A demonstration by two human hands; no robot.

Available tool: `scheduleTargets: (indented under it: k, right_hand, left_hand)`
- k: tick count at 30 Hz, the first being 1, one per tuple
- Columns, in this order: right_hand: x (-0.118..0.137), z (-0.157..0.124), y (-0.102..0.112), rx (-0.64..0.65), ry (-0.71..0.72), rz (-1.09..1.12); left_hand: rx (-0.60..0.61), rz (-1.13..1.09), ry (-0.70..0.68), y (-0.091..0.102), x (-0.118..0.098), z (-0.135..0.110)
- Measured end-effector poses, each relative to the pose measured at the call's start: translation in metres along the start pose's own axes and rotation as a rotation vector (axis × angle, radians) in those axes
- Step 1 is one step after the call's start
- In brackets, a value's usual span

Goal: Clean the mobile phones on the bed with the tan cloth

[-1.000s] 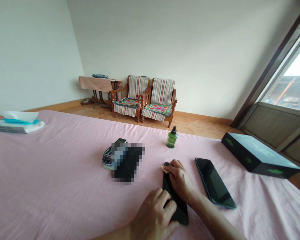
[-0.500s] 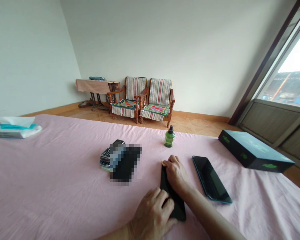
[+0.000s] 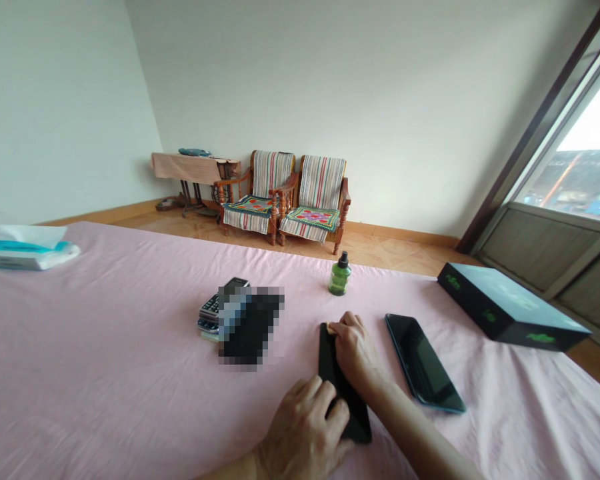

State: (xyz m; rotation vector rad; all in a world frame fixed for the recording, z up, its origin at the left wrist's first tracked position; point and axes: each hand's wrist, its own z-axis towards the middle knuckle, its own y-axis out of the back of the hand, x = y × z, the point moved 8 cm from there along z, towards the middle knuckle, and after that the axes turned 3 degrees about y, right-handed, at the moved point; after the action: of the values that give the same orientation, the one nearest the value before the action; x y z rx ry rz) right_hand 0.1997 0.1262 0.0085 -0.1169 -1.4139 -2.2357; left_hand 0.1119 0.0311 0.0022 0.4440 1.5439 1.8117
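Observation:
A slim black tablet-like device (image 3: 359,415) lies on the pink cloth in front of me. My left hand (image 3: 307,423) grips its near part with bent fingers, the thumb at the near edge. At the far end, my right hand (image 3: 355,347) is closed, pinching a small pale, cream-coloured piece (image 3: 331,328) against the device's surface. Fingers cover most of that piece, so its kind cannot be made out. To the right lies another dark-screened tablet (image 3: 425,363) with a bluish edge. A green bottle with a black spray top (image 3: 339,275) stands beyond my right hand.
Pink cloth (image 3: 120,353) covers the wide surface. On the left are a calculator (image 3: 219,305) on a small stack, a pixelated dark item (image 3: 247,330) and a tissue pack (image 3: 33,257). A black box (image 3: 505,310) sits at right. Two wooden armchairs (image 3: 313,193) stand beyond.
My right hand has shifted slightly right along the device's far end, and the far left corner now shows more. My left hand stays in place. The view has shifted a little.

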Motion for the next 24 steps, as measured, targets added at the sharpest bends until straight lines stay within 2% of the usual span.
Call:
scheduleTargets:
  k: [3, 5, 14, 18, 24]
  right_hand:
    - [0.017, 0.009, -0.007, 0.039, 0.078, 0.058]
    - [0.019, 0.012, -0.008, 0.047, 0.093, 0.078]
    - [-0.026, 0.005, 0.002, -0.025, -0.124, 0.008]
    - [-0.029, 0.003, 0.005, -0.036, -0.179, -0.005]
    - [-0.021, -0.01, 0.013, -0.031, -0.2, 0.012]
  left_hand:
    - [0.033, -0.01, 0.025, 0.001, 0.003, 0.0]
    - [0.035, -0.019, 0.054, 0.002, 0.005, -0.001]
    - [-0.021, -0.05, 0.057, 0.006, 0.006, -0.001]
    - [-0.023, -0.063, 0.068, 0.006, 0.007, -0.002]
    - [-0.005, -0.071, 0.096, 0.006, 0.011, 0.001]
